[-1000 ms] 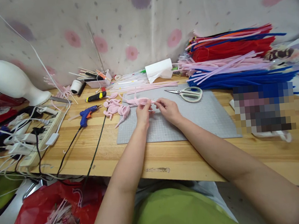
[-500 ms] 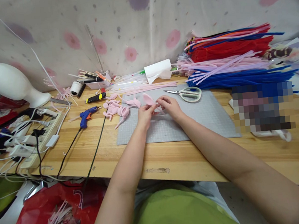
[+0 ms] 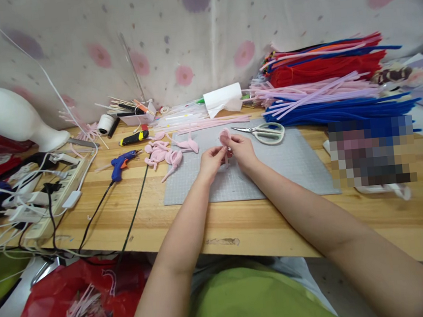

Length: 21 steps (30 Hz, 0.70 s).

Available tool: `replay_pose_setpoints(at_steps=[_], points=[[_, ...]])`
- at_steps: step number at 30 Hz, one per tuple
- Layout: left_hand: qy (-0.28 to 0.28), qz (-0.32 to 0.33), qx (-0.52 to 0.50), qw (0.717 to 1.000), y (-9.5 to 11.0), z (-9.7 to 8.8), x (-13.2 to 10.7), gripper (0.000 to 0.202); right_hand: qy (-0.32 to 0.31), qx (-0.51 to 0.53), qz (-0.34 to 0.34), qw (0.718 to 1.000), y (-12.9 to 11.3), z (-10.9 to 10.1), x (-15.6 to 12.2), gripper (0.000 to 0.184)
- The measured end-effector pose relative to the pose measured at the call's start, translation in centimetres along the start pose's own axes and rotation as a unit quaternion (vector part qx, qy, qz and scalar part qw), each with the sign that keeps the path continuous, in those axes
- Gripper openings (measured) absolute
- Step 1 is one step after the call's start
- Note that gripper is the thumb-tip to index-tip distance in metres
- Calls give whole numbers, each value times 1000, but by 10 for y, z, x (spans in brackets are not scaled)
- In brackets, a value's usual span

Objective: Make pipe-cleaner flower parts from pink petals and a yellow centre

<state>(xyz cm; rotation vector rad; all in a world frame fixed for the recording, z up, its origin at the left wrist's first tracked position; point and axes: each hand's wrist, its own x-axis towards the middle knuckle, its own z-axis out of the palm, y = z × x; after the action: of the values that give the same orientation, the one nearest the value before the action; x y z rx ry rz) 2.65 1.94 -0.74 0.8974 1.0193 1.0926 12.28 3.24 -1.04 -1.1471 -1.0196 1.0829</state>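
Observation:
Above the grey cutting mat [image 3: 286, 171], a pink fuzzy pipe-cleaner piece [image 3: 224, 134] with a rounded, petal-like top is pinched in both hands. My right hand [image 3: 242, 151] is closed on its upper part from the right. From the left, my left hand [image 3: 214, 162] pinches it lower down, near the stem. The fingertips hide part of the piece. Several finished-looking pink pipe-cleaner shapes [image 3: 163, 155] lie in a pile left of my hands. Scissors [image 3: 263, 133] rest on the mat just behind my right hand.
A blue glue gun [image 3: 119, 165] and a yellow-black utility knife [image 3: 133, 137] lie to the left, near a power strip [image 3: 57, 196] with tangled cords. Blue pipe cleaners [image 3: 340, 111] are stacked at the back right. A red bag [image 3: 43, 311] of scraps hangs below the table edge.
The rounded pink top has shifted right, from above my left fingers to my right fingertips. My left hand has moved slightly right, closer to my right hand.

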Motion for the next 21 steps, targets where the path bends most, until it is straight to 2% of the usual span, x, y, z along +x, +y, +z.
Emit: replay_pose_setpoints(at_steps=[3,7,10,15,18,21], points=[[17,28,14,999,-3,0,3,23,-26,23,23,999,-1,0,1,36],[20,39,55,998,-2,-2,3,22,-69,-26,25,997,-3,-7,6,31],[37,19,38,998,1,1,2,19,-29,-16,28,999,-2,-7,8,32],[78,1,-42,996,2,10,3,19,51,42,18,998,2,3,4,34],[85,-12,-87,992,2,13,3,19,65,66,9,996,3,8,2,32],[76,-16,-112,991,1,12,3,19,52,67,22,996,4,8,2,33]])
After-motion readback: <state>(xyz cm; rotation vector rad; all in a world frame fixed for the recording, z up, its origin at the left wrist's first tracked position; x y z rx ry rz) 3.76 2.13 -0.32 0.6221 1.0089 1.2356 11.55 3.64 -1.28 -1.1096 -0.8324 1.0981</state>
